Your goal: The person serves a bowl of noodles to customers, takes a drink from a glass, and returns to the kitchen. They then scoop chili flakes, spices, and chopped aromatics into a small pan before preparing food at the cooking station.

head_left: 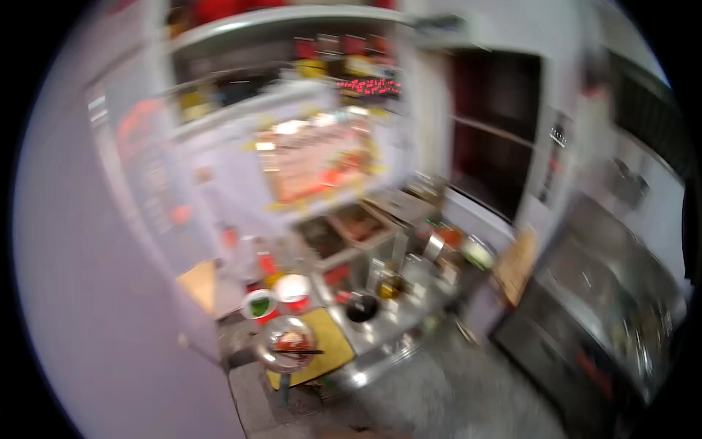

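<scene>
Neither of my hands shows clearly in this blurred view; a brownish smear at the bottom edge is too unclear to name. Nearest to me, a metal pan holds reddish food, and a dark thin utensil lies across it. Its handle points toward me. Under the pan's right side is a yellow board. Just behind stand a red and white tub and a second tub with green contents.
A steel counter runs to the right, carrying a black round container and several jars. Behind are square food bins. A poster hangs below shelves. Another steel unit stands right, across the grey floor.
</scene>
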`<action>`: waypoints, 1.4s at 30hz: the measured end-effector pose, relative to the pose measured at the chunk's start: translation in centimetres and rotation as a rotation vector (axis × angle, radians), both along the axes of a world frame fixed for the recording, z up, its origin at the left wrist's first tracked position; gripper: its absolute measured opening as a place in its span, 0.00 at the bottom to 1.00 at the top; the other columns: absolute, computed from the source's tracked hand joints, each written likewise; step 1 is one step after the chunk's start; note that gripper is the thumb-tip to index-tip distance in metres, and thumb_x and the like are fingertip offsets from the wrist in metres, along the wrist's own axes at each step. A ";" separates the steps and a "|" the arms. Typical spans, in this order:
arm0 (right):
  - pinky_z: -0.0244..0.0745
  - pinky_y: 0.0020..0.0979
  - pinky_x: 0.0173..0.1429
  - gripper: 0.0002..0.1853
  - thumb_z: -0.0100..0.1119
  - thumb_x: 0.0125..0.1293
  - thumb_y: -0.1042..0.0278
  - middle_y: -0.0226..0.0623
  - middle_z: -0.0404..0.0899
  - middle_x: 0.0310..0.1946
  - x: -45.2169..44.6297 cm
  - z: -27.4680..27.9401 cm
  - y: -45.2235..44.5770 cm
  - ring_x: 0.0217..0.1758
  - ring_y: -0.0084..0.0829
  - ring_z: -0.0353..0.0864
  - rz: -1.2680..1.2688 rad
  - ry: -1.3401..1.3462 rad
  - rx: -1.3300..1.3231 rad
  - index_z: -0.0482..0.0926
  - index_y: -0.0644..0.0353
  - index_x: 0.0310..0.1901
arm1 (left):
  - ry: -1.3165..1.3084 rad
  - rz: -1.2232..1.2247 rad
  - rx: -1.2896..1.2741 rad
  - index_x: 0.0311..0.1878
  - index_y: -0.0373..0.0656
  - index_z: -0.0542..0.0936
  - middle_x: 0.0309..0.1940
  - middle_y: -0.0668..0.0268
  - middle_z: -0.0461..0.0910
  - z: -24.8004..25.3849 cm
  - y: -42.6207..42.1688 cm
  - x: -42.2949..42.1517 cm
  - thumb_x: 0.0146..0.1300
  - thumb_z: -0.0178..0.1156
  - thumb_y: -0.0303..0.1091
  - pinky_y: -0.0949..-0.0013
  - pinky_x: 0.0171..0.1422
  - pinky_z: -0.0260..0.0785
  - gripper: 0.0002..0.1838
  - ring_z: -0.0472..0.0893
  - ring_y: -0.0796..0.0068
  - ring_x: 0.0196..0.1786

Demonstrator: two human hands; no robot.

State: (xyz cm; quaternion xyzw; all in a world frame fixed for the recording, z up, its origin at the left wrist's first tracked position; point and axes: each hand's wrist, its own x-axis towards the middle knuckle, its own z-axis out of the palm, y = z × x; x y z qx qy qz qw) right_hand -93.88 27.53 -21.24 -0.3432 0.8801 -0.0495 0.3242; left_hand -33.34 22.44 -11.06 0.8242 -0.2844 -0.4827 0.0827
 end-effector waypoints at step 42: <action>0.66 0.33 0.21 0.13 0.52 0.59 0.69 0.37 0.69 0.12 20.3 4.8 32.0 0.15 0.30 0.69 -0.783 -0.478 -0.194 0.73 0.65 0.20 | 0.216 -0.336 0.109 0.44 0.37 0.77 0.34 0.57 0.81 -2.1 10.3 -3.3 0.66 0.45 0.41 0.61 0.38 0.73 0.18 0.81 0.64 0.35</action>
